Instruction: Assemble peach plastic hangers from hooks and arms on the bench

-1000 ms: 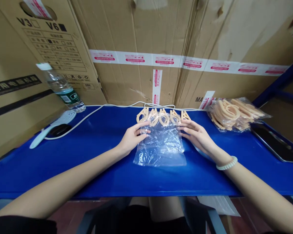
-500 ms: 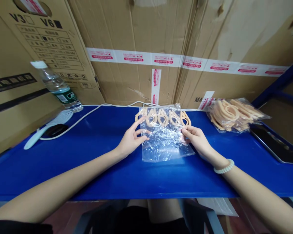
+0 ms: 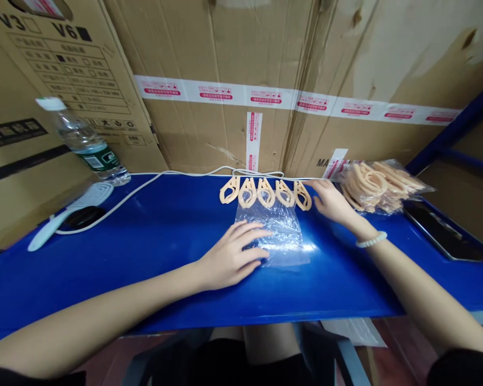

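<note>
Several beige folding hangers (image 3: 266, 201), folded up into loops, lie in a row across the blue table. A clear plastic bag (image 3: 284, 228) is spread flat, its far end meeting the middle hangers. My left hand (image 3: 235, 256) rests palm down over the bag's left side, fingers spread. At the right end of the row, my right hand (image 3: 332, 201) has its index finger stretched to the top of the last hanger (image 3: 298, 194), seemingly touching it. Its thumb is apart from that hanger, and the remaining fingers are partly hidden.
More beige hangers in a clear bag (image 3: 372, 185) lie at the right, beside a dark phone (image 3: 443, 230). At the left are a water bottle (image 3: 90, 153), a pale hairbrush (image 3: 70, 214) and a black round object (image 3: 84, 216). A white cable (image 3: 134, 195) runs along cardboard boxes (image 3: 225, 134).
Both hands have let go of the clear bag, which now lies flat on the table. My left hand moved nearer onto it; my right hand moved up to the row's right end.
</note>
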`<state>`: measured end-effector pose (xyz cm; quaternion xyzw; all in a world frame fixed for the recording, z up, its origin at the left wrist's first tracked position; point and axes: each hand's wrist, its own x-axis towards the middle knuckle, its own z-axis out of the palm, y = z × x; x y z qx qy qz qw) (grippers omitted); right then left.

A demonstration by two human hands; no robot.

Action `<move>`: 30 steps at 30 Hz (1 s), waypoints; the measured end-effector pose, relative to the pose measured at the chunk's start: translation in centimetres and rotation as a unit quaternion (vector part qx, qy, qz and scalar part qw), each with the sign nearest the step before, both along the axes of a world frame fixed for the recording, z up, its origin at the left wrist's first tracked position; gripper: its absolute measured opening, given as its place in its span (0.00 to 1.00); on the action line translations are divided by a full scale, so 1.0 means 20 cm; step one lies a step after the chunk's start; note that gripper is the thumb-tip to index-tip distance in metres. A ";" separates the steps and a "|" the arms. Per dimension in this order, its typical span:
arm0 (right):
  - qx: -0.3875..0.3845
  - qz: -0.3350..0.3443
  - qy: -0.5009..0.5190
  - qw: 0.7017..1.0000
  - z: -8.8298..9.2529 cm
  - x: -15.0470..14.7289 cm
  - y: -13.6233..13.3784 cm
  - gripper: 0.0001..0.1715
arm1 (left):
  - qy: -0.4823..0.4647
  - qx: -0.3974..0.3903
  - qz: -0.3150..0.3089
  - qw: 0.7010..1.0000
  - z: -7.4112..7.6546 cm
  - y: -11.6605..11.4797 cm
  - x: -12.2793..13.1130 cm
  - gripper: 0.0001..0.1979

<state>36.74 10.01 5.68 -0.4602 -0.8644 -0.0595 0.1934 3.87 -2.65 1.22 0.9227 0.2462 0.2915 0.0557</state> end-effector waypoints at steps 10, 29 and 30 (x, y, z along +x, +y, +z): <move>-0.127 0.004 -0.215 0.968 0.04 0.06 0.16 0.38 | 0.070 0.087 -0.077 0.991 -0.01 -0.05 0.00 0.15; 0.144 -0.002 0.066 0.987 0.12 0.04 -1.00 0.30 | 0.108 -0.031 -0.128 0.985 -0.01 -0.15 0.02 0.27; 0.139 0.013 0.070 0.988 0.13 -0.01 -1.03 0.32 | 0.109 -0.027 -0.128 0.985 -0.02 -0.16 0.02 0.27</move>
